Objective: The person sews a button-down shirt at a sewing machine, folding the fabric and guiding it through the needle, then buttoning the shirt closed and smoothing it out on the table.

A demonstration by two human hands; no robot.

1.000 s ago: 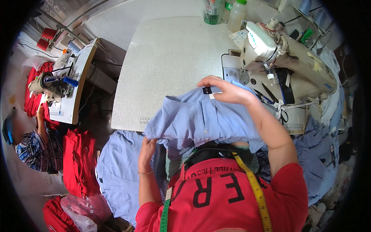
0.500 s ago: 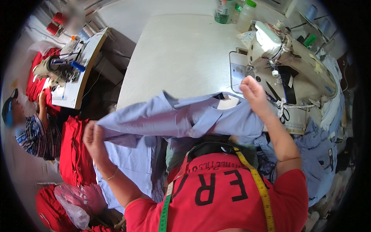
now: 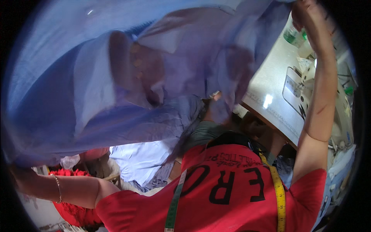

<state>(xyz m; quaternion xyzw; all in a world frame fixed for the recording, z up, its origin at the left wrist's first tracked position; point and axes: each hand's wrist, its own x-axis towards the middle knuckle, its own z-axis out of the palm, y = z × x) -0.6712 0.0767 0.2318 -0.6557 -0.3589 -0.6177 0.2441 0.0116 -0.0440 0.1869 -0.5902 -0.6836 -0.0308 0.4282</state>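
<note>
A light blue shirt (image 3: 185, 65) is spread wide and raised in front of me, blurred and creased, covering most of the upper left of the view. My right hand (image 3: 305, 15) is high at the upper right, its fingers closed on the shirt's top corner. Down at the far left rim, my left hand (image 3: 19, 176) grips the opposite end of the cloth; it lies in shadow and its fingers are partly hidden. The shirt hangs above my lap and hides much of the table.
Right of the shirt are the white table (image 3: 270, 92) and a sewing machine (image 3: 340, 104), with bottles (image 3: 295, 36) farther back. Folded light blue cloth (image 3: 143, 160) lies at my left side, with a red cloth pile (image 3: 77, 208) beyond it. A tape measure (image 3: 279, 193) hangs around my neck.
Both arms have swung outward and the shirt has been lifted and spread from a low, bunched strip. My right hand rose; my left moved out left and lower. The view has shifted too.
</note>
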